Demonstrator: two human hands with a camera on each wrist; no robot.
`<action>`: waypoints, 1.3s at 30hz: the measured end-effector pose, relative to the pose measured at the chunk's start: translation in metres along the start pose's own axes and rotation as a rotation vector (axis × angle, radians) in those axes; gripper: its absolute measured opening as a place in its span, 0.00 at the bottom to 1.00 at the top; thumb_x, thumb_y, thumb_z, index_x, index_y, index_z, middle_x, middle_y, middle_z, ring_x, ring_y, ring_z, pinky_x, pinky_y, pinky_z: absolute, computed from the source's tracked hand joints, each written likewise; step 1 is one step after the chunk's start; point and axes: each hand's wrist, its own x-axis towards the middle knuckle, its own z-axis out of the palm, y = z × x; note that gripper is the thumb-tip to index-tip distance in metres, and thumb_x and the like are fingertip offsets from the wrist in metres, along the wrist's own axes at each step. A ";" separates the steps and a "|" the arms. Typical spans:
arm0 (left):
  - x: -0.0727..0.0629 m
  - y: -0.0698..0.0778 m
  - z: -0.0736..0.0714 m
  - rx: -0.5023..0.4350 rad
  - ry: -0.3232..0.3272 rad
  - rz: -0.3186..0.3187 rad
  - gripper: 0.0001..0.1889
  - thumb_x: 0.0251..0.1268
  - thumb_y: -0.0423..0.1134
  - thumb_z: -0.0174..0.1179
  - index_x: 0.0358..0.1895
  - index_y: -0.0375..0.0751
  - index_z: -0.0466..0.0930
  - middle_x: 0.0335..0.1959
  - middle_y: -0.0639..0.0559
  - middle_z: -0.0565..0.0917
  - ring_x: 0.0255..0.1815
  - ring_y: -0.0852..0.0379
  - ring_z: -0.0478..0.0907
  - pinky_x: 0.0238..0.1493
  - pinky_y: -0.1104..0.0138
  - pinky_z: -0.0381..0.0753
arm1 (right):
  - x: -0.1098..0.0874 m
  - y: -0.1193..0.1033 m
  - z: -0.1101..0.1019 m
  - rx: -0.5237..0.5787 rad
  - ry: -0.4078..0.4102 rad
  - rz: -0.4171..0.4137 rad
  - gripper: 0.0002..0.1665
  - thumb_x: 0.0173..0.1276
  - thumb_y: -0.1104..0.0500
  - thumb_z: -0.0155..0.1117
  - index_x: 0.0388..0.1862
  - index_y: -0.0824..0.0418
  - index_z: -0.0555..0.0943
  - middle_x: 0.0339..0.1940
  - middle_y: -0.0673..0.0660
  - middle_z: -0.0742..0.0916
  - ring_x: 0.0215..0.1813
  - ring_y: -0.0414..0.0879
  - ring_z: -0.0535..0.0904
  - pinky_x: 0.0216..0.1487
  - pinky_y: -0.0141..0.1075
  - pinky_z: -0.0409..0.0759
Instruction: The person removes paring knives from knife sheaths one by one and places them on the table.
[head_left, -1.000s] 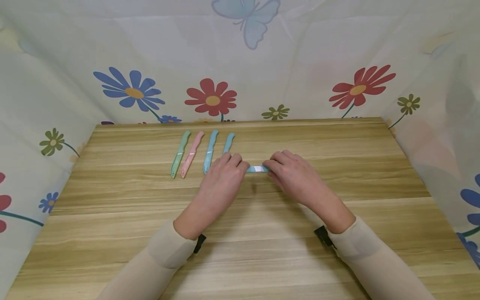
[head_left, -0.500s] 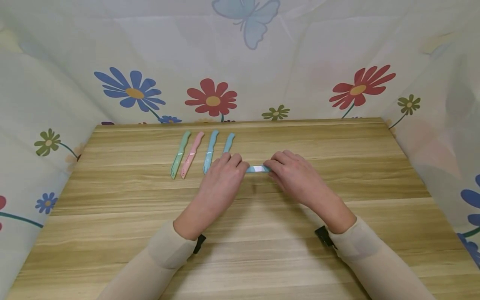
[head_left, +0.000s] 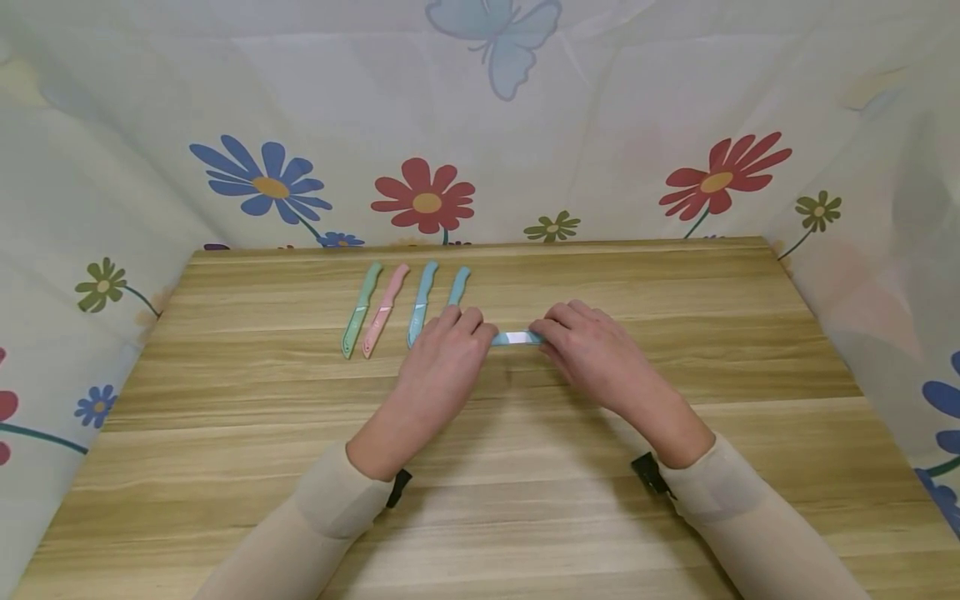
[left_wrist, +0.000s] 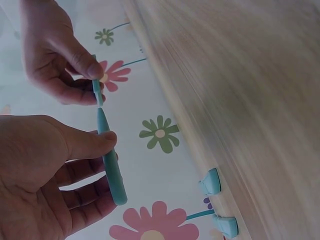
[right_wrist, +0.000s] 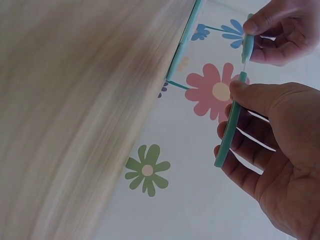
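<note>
Pinching between thumb and fingers, the left hand holds the rounded light-blue handle of a slim knife; the fingers of the right hand grip its flat light-blue sheath. The knife lies crosswise, raised above the wood-grain counter, a short pale stretch of blade showing. Farther back and left lie a pale-green sheathed knife, a pink sheathed knife, a light-blue sheathed knife and another light-blue knife, partly hidden by the left hand.
</note>
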 end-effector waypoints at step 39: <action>0.001 -0.004 -0.004 -0.008 -0.025 -0.040 0.12 0.69 0.33 0.73 0.52 0.37 0.88 0.43 0.45 0.83 0.41 0.49 0.75 0.39 0.62 0.82 | 0.000 0.004 -0.003 0.014 -0.015 0.017 0.17 0.68 0.62 0.78 0.55 0.64 0.88 0.47 0.57 0.87 0.46 0.52 0.81 0.48 0.43 0.83</action>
